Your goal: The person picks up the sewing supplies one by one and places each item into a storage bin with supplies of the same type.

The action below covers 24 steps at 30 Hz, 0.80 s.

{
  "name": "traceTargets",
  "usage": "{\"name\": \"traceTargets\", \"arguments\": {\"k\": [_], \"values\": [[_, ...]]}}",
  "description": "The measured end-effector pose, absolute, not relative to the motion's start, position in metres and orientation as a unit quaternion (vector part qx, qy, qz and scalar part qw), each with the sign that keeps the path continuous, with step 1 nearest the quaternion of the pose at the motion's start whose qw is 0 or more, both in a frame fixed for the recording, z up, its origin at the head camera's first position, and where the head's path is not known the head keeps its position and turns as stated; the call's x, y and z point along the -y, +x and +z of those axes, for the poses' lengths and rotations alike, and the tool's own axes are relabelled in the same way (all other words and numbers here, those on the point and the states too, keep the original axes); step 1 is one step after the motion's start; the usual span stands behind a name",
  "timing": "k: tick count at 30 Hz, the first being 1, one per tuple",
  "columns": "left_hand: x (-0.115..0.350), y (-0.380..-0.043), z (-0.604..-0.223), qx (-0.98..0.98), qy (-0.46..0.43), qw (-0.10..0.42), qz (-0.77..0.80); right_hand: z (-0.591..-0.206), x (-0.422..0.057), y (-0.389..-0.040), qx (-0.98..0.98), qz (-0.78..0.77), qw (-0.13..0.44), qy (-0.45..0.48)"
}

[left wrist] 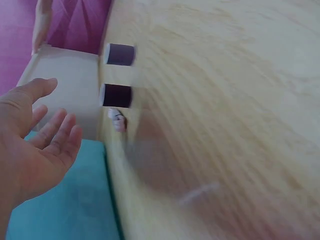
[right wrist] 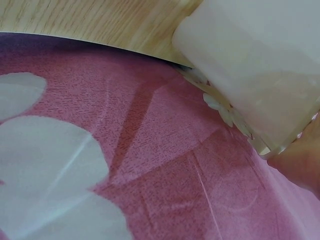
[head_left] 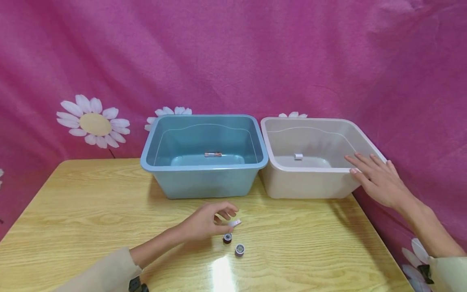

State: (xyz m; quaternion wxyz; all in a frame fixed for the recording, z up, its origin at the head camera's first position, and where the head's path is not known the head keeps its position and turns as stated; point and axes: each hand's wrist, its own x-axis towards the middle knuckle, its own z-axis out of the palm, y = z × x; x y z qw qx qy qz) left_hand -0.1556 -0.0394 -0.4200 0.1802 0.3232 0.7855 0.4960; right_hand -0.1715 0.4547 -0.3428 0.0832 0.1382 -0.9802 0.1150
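Observation:
My left hand (head_left: 209,221) reaches low over the table with fingers loosely bent and nothing between them. Close by its fingertips lies a small white-and-pink piece (head_left: 235,223), partly hidden by the hand and too small to name. A dark thread spool (head_left: 228,238) stands just below the thumb, and a second thread spool (head_left: 239,250) is nearer the front. Both spools, the dark spool (left wrist: 116,95) and the purplish spool (left wrist: 120,54), show beyond the hand in the left wrist view. My right hand (head_left: 381,180), fingers spread, rests at the front right corner of the beige bin (head_left: 306,184).
A blue bin (head_left: 206,182) stands left of the beige one, holding a small pinkish-orange piece (head_left: 213,154). Inside the beige bin lies a pale spool (head_left: 298,156). Behind both hangs a pink cloth (head_left: 226,61) with daisies. The wooden table (head_left: 91,211) ends right of the beige bin.

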Motion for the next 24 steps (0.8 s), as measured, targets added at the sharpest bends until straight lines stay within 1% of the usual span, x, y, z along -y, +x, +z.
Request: {"name": "traceTargets", "arguments": {"k": [3,9,18,24], "values": [[0.041,-0.154,-0.426,-0.786,0.329,0.188,0.489,-0.343,-0.454,-0.171,0.981,0.115,0.081,0.137],[0.041,-0.149,-0.436,-0.785,0.341,0.186,0.482,-0.342,-0.453,-0.170,0.980,0.111,0.087,0.140],[0.040,-0.145,-0.444,-0.788,0.335,0.193,0.479,-0.343,-0.454,-0.171,0.980,0.106,0.092,0.144],[0.041,-0.143,-0.447,-0.799,0.342,0.184,0.460,-0.342,-0.454,-0.170,0.980,0.106,0.092,0.143]]}}
